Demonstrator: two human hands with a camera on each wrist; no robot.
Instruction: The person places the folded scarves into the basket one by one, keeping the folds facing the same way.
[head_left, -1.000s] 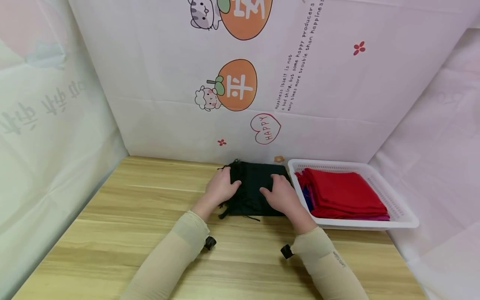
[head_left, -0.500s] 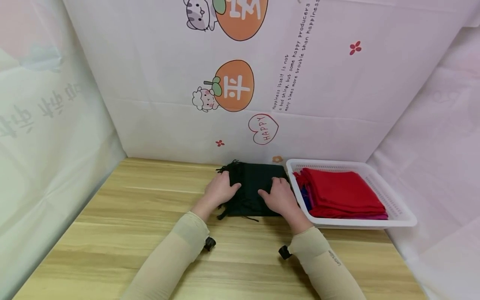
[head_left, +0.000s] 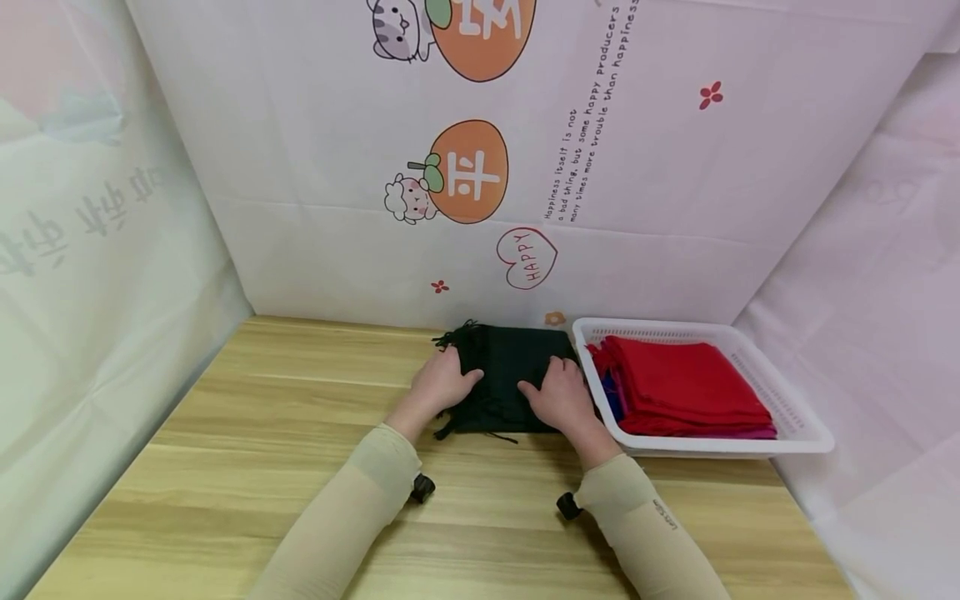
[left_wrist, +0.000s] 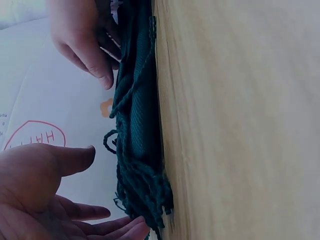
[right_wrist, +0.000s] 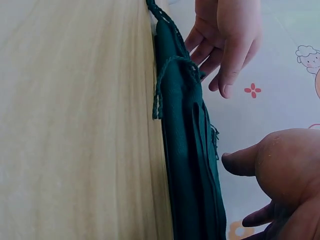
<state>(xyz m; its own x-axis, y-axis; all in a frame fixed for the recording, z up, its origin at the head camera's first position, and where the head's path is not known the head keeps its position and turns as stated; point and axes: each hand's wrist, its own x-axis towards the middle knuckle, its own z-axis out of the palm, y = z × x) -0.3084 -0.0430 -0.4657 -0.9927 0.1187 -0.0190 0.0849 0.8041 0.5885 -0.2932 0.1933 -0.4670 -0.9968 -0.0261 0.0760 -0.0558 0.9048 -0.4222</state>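
Observation:
A dark green fringed scarf, folded into a thick flat bundle, lies on the table against the patterned backdrop. Its tassels gather on the left side. My left hand is at the fringed end, fingers loosely extended and thumb apart; in the left wrist view its fingertips touch or nearly touch the tassels. Over the right part of the scarf is my right hand, its fingers relaxed and its thumb pointing left. From the right wrist view, the right thumb stands clear of the folded layers. Some fingertips are hidden.
Right beside the scarf stands a white plastic basket. It holds a stack of folded red cloths, with blue and magenta ones showing underneath. White patterned sheets wall in the wooden table at the back and sides.
The head view has shifted slightly. Both hands stay at the scarf's two ends with only small finger shifts, and the scarf has not visibly moved on the table.

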